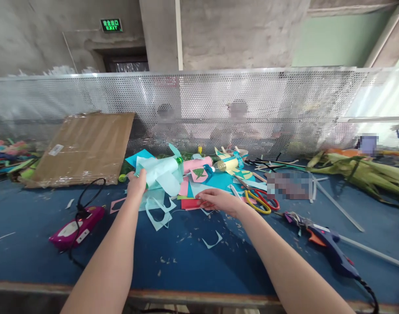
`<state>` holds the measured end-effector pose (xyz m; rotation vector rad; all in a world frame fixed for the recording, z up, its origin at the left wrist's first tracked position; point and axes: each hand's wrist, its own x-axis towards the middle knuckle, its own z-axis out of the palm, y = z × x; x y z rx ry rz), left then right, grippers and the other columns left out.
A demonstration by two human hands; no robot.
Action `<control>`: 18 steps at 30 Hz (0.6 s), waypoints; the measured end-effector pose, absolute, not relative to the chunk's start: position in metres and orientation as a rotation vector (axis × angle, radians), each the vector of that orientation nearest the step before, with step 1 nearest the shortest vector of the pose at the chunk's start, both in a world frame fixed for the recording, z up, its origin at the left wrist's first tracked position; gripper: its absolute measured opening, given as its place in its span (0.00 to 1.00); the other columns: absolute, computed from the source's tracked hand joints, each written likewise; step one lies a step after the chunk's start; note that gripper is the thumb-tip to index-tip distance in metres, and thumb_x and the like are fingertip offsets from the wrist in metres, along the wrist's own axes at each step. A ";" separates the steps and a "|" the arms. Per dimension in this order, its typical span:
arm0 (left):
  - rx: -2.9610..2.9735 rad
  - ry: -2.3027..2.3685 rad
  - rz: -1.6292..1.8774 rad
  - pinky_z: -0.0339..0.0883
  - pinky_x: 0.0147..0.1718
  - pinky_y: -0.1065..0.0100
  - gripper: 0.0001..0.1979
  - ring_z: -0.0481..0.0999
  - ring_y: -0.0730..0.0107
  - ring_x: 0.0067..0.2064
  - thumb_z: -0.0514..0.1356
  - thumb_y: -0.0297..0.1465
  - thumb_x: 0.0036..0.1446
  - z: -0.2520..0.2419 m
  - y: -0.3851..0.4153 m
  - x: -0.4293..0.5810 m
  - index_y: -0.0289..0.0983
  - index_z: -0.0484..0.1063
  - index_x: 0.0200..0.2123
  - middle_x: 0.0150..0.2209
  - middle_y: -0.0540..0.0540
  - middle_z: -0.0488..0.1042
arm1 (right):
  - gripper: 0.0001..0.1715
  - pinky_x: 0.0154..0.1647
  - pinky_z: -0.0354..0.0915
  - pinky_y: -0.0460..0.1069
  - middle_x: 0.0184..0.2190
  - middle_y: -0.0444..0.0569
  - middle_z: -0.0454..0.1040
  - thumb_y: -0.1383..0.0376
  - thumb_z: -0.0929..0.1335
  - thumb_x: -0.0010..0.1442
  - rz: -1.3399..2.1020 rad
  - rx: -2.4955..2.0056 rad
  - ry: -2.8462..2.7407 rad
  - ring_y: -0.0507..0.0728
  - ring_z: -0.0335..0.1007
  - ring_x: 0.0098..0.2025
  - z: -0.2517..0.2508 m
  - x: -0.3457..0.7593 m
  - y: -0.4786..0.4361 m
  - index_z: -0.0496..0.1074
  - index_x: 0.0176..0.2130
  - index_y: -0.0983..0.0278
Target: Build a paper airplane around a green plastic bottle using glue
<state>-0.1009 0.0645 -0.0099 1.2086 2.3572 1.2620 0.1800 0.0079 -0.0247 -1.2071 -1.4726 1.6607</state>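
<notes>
My left hand (136, 183) is closed around a bottle wrapped in pale mint paper (160, 172), held just above the blue table (186, 257). My right hand (219, 200) reaches flat over a pile of coloured paper sheets, its fingertips touching a red sheet (190, 203). Pale paper offcuts (158, 213) lie below the left hand. A pink-wrapped bottle (196, 165) and a yellow-wrapped bottle (226, 165) lie just behind the pile.
Yellow and red scissors (261, 203) lie right of my right hand. A dark blue glue gun (328, 244) rests at the right, a magenta tool with black cord (76, 226) at the left. Cardboard (83, 148) leans on the perforated metal screen (284, 100); people sit behind it. Green husks (363, 172) lie far right.
</notes>
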 end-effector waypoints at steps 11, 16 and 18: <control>1.310 2.566 1.142 0.51 0.54 0.47 0.26 0.54 0.37 0.61 0.49 0.36 0.59 0.002 0.046 -0.076 0.32 0.60 0.58 0.59 0.26 0.58 | 0.09 0.37 0.67 0.43 0.32 0.47 0.77 0.61 0.69 0.59 1.657 -1.211 -1.503 0.50 0.73 0.35 -0.025 0.182 0.007 0.74 0.37 0.65; 1.352 2.526 1.092 0.53 0.51 0.45 0.26 0.55 0.33 0.60 0.49 0.40 0.58 0.001 0.046 -0.077 0.32 0.61 0.57 0.59 0.25 0.57 | 0.08 0.38 0.67 0.43 0.32 0.46 0.78 0.61 0.69 0.58 1.652 -1.211 -1.508 0.51 0.74 0.36 -0.024 0.181 0.006 0.74 0.36 0.64; 1.386 2.494 1.071 0.53 0.51 0.46 0.24 0.58 0.35 0.59 0.49 0.39 0.58 0.002 0.047 -0.078 0.34 0.62 0.55 0.56 0.27 0.61 | 0.08 0.37 0.67 0.43 0.32 0.46 0.78 0.61 0.69 0.58 1.648 -1.217 -1.508 0.51 0.74 0.36 -0.023 0.180 0.006 0.74 0.36 0.64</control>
